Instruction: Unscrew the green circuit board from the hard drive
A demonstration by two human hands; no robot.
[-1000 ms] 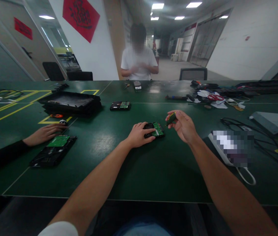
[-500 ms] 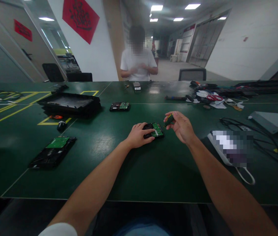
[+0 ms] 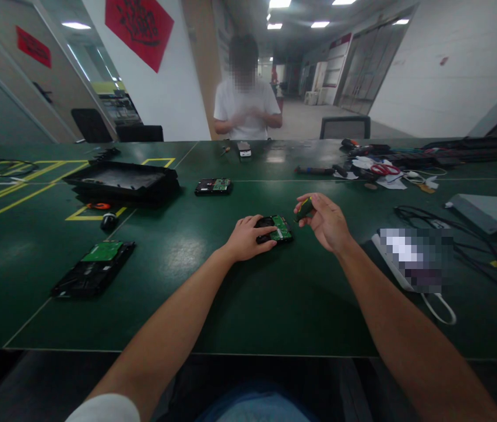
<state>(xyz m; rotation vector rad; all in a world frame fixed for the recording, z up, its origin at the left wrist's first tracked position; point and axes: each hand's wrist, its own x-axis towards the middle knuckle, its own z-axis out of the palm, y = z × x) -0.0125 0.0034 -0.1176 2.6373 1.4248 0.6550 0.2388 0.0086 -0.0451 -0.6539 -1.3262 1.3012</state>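
A hard drive (image 3: 282,227) with a green circuit board facing up lies flat on the green table (image 3: 231,305). Over its left part rests my left hand (image 3: 251,239), holding it down with the thumb along the near edge and the fingers across the top. Just right of the drive, my right hand (image 3: 325,220) is closed around a screwdriver (image 3: 303,209) with a dark green and yellow handle. It is held raised and slanted; its tip is too small to make out.
Further drives lie at the left (image 3: 99,258) and back (image 3: 214,186). A black tray (image 3: 121,179) stands back left. On the right are a pale pouch-like item (image 3: 400,272), cables (image 3: 468,258) and a grey box (image 3: 492,212). A person (image 3: 248,105) is across the table.
My right hand and the screwdriver have turned slightly, just right of the drive. My left hand stays on the drive. The whole view has shifted a little.
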